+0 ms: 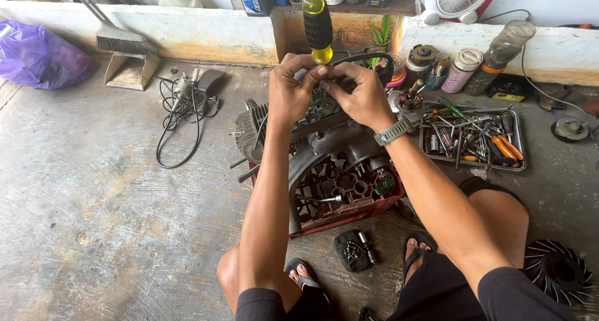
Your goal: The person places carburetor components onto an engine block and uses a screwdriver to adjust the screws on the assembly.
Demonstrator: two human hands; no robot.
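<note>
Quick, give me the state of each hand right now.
Left hand: closed on the screwdriver, which stands upright over the engine.
Right hand: fingers pinched at the screwdriver's base.

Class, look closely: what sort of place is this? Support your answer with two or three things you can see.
Probably an informal repair workshop on a concrete floor. A small engine sits partly dismantled, a metal tray of hand tools lies beside it, and the left hand holds a yellow-and-black screwdriver.

Grey concrete floor (93, 190) bears a red crate (368, 202), tool tray (521, 162), coiled cable (178, 118), dustpan (130, 71), black fan wheel (557, 271)
</note>
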